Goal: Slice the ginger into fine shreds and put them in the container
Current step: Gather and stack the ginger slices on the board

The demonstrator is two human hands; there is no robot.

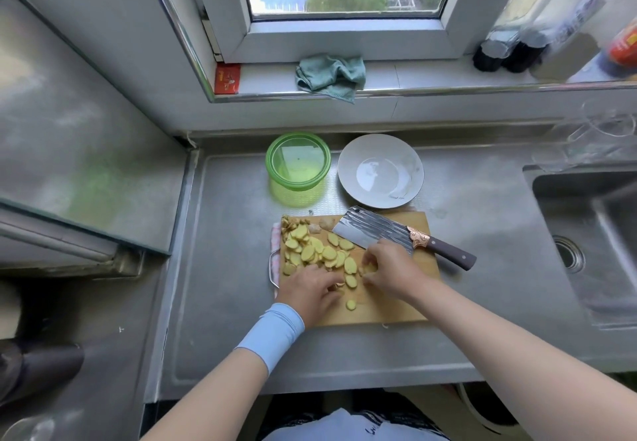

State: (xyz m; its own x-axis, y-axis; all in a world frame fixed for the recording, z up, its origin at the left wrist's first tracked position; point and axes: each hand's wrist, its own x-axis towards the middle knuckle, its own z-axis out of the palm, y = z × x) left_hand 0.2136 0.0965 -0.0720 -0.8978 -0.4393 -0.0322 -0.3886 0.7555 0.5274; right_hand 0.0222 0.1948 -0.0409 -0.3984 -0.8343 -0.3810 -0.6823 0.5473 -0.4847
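Observation:
Several yellow ginger slices (315,251) lie spread over the left half of a wooden cutting board (396,306). My left hand (312,294) rests on the board's near left part, its fingertips pinching a slice. My right hand (387,273) is just right of it, fingers curled round a small stack of slices. A cleaver (375,230) with a dark handle lies flat across the board's far right corner, held by neither hand. Behind the board stands an empty green container (298,165).
A white plate (381,170) sits right of the green container. The steel sink (593,244) is at the far right. A green cloth (331,75) and dark bottles (506,54) are on the windowsill. A steel cabinet edge (89,227) juts in at left.

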